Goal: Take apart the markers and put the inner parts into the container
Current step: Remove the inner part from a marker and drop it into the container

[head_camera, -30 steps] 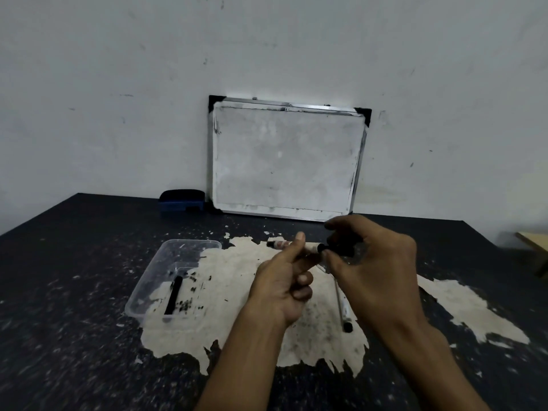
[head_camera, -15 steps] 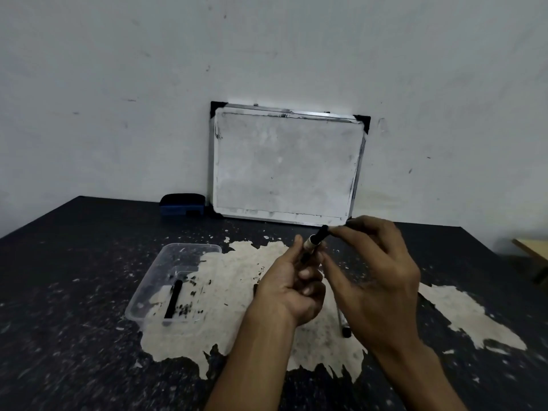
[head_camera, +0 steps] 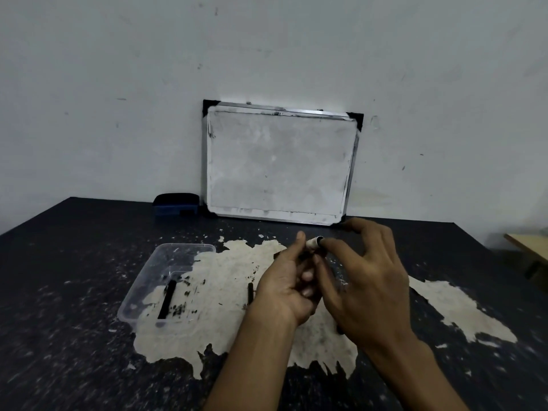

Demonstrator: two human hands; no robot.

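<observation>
Left hand (head_camera: 292, 287) fist-grips marker (head_camera: 313, 242), body mostly hidden; right hand (head_camera: 367, 280) fingertips at its open end, contact unclear.

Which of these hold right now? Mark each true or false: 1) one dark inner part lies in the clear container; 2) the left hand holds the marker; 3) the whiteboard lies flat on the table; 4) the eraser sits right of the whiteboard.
1) True: one dark inner part lies in the clear container.
2) True: the left hand grips the marker; the right hand works at its end.
3) False: the whiteboard leans against the wall.
4) False: the eraser sits left of it.
</observation>
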